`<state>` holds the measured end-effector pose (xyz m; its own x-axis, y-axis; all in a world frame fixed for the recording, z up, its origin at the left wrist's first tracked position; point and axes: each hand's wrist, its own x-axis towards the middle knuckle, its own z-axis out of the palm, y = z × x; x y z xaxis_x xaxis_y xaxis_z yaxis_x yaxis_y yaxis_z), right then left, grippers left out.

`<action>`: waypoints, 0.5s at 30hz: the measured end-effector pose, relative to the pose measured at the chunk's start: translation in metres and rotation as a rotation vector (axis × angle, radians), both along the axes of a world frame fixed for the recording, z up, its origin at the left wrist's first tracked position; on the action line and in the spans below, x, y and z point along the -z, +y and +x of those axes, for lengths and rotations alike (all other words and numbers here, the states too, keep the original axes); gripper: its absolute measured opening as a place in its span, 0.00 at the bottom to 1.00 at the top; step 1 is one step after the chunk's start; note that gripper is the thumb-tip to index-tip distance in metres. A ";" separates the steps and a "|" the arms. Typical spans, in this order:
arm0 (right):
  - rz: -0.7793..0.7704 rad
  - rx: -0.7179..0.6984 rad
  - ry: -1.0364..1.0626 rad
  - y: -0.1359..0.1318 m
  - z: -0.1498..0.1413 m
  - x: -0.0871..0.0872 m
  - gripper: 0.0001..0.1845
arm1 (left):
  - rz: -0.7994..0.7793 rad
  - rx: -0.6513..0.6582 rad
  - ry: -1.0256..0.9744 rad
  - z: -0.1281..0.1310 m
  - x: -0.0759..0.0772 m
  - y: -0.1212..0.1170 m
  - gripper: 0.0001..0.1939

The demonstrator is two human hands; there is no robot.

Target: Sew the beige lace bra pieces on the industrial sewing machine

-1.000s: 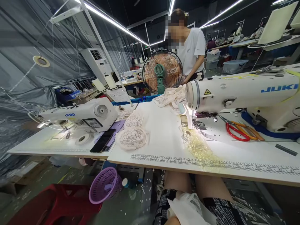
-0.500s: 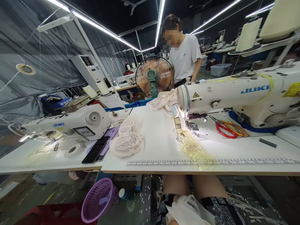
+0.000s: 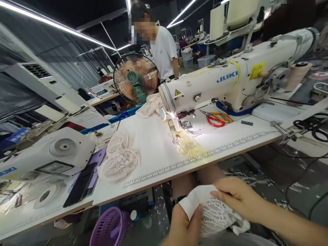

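White tabletop (image 3: 151,150) spreads out in front of you, a printed ruler running along its near edge. On it, towards your right, stands the white sewing machine (image 3: 217,85), its lamp lit over the stitching area. Down below the table's edge, to your left, is the purple basket (image 3: 121,222). Smaller again, some pale lace cups (image 3: 118,165) lie near the tabletop's left edge, with neither of your hands on them. Your lace piece (image 3: 216,215) is over your lap, below the table and well apart from the machine. Your left hand (image 3: 185,222) pinches its plain white border, thumb on top, while your right hand (image 3: 234,193) grasps the upper edge, thumb and bent fingers pressed together on the cloth. Judging by that double grip, you are at a handling step, opening out or lining up the edge rather than stitching. Next, the border would call for even, light tension between your two pinches, with the lace smooth and its loose right-hand end free of folds. Smallest of all, any seam or stitches along that border are too fine to make out.
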<state>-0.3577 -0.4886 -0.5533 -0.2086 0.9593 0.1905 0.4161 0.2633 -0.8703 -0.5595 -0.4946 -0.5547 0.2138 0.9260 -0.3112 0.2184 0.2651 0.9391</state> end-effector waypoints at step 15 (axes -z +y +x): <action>-0.261 0.126 0.403 0.013 0.027 -0.005 0.23 | -0.275 0.067 -0.474 0.041 -0.035 0.029 0.23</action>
<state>-0.3311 -0.4761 -0.5482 -0.0468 0.9987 -0.0179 0.0471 -0.0157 -0.9988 -0.5181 -0.4655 -0.5198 0.4450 0.8037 -0.3950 -0.1867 0.5147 0.8368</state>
